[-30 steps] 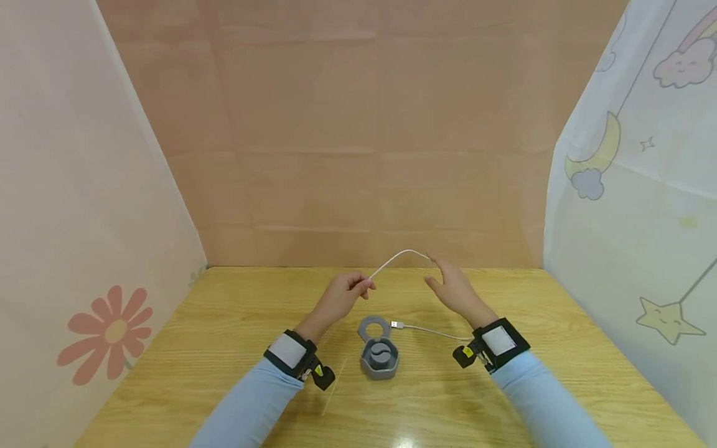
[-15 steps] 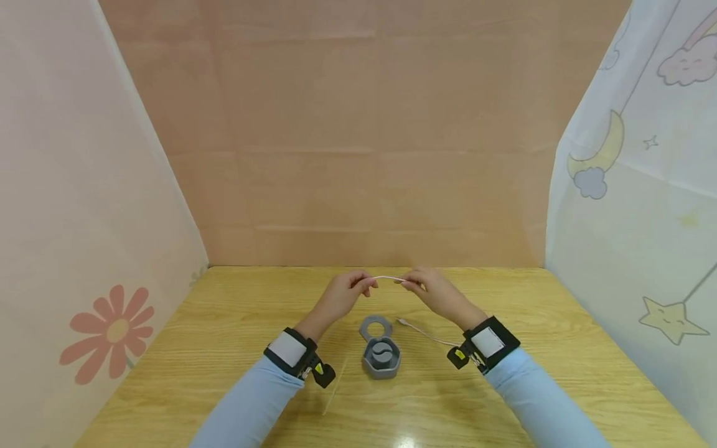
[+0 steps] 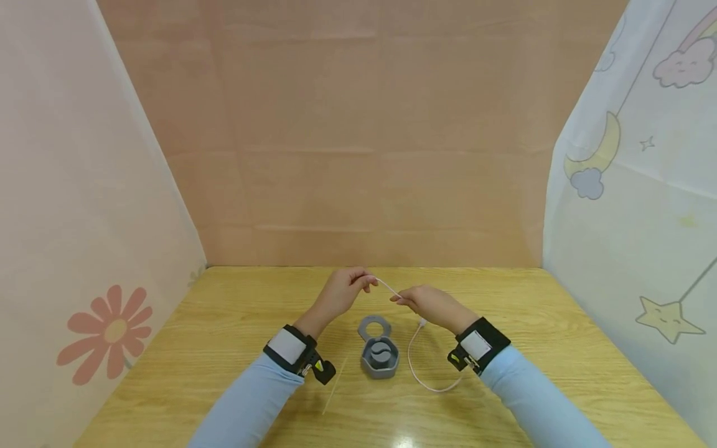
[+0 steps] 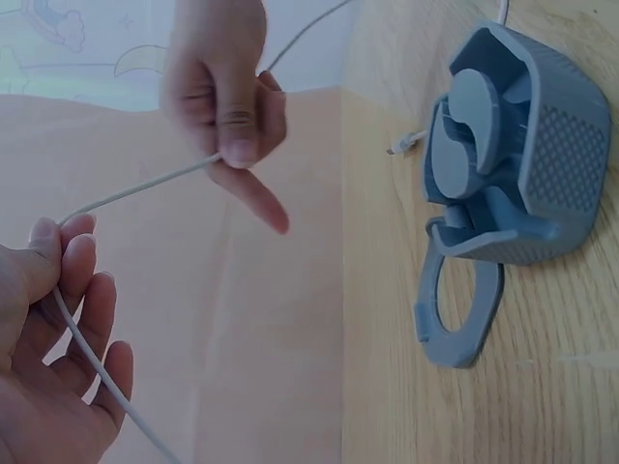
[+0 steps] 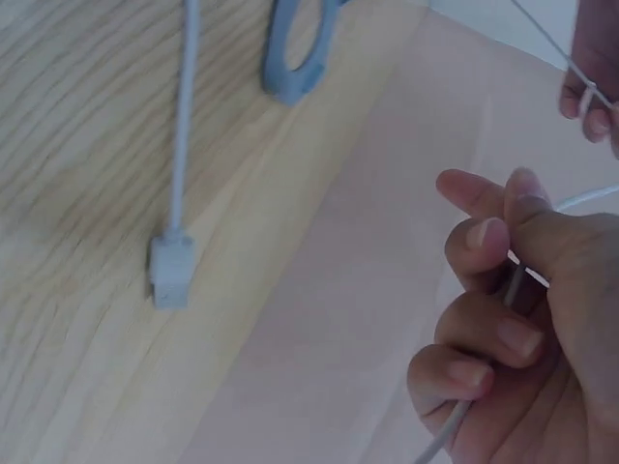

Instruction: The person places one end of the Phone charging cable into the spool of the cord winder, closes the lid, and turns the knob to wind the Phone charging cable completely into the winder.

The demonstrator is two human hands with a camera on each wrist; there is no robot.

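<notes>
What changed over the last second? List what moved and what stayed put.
The right hand, open a second ago, came down toward the left hand and took hold of the thin white cable, which now runs short between both hands; its slack loops on the wooden table. The left hand kept its pinch. The grey plastic cable-winder case stayed put.

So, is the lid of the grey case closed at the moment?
No, the grey case stands open on the table, its ring-shaped lid flipped back flat.
</notes>
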